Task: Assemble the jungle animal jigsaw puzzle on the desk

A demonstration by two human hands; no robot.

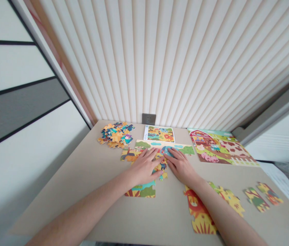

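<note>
Both hands lie on a partly joined jigsaw puzzle [188, 149] with trees, clouds and animals. My left hand [145, 166] rests flat over its middle, fingers stretched out and thumb spread toward the right. Close beside it, my right hand [181, 166] has its fingertips on the blue elephant part, the fingers extended. Pieces between and under the hands are partly hidden. Just below my left hand is a joined green and blue puzzle section [144, 190]. A lion section [195, 205] lies under my right forearm, which covers part of it.
Behind the puzzle lies a reference picture card [161, 133]. A heap of loose pieces [117, 135] sits at the back left. A farm puzzle [221, 147] lies at the back right. Yellow pieces [230, 200] and small joined pieces [257, 199] lie front right. A wall socket [148, 119] is behind the table.
</note>
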